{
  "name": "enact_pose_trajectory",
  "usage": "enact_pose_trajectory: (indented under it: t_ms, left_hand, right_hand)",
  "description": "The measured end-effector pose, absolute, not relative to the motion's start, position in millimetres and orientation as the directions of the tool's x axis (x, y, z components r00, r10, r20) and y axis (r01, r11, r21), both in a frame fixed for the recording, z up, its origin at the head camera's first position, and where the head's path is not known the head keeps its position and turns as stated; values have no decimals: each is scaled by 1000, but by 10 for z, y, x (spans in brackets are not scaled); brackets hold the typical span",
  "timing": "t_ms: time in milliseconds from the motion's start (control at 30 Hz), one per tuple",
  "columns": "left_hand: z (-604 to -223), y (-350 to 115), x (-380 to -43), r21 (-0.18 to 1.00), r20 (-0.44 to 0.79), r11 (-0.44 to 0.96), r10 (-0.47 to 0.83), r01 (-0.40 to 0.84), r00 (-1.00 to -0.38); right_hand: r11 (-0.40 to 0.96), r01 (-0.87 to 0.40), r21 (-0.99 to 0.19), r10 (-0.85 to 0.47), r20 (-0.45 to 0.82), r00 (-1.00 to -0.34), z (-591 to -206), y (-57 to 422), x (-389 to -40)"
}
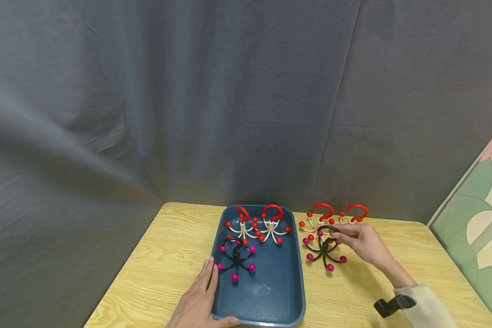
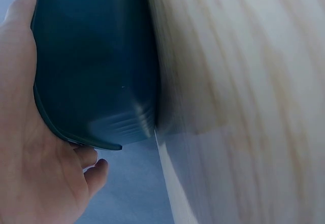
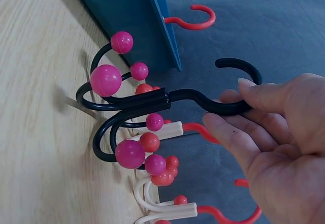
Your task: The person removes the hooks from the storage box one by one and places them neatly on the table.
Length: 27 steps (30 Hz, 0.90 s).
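Observation:
My right hand (image 1: pixel 362 243) pinches the hook top of a black multi-arm hanger (image 3: pixel 208 102) between thumb and fingers. This hanger has several curved arms tipped with pink balls. It is upright, low over the table right of the tray; whether its arms touch the wood I cannot tell. My left hand (image 1: pixel 198 296) rests along the left edge of a dark blue tray (image 1: pixel 262 298), fingers straight, thumb by the front rim. Inside the tray stand another black hanger (image 1: pixel 236 257) and two white hangers with red hooks and red balls, one left (image 1: pixel 243 230), one right (image 1: pixel 272 228).
Two more white hangers with red hooks, a nearer one (image 1: pixel 320 223) and one farther right (image 1: pixel 357 213), stand on the wooden table (image 1: pixel 147 269) behind the held one. A grey curtain (image 1: pixel 246 114) hangs at the table's back. A patterned panel (image 1: pixel 475 228) is at far right.

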State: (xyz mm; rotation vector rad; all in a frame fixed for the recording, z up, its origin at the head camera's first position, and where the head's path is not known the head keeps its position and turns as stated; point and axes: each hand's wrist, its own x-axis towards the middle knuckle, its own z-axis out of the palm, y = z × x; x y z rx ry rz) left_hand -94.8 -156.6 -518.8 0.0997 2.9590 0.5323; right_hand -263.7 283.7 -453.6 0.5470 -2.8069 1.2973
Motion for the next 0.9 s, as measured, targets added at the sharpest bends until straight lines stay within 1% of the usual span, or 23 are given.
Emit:
enact_pose_trajectory:
  t_ms: [367,900]
  left_hand:
    - [-5171,-1555,-944,350,-155,936,76,17,-985]
    - [-5168,-1551,-944,349,-141,937,83,30,-987]
  right_hand:
    - [579,-305,-756,-314,138,-939,-4582,2850,-2646]
    - [596,-295,-747,-303,131,-944,-4576,2836,-2651]
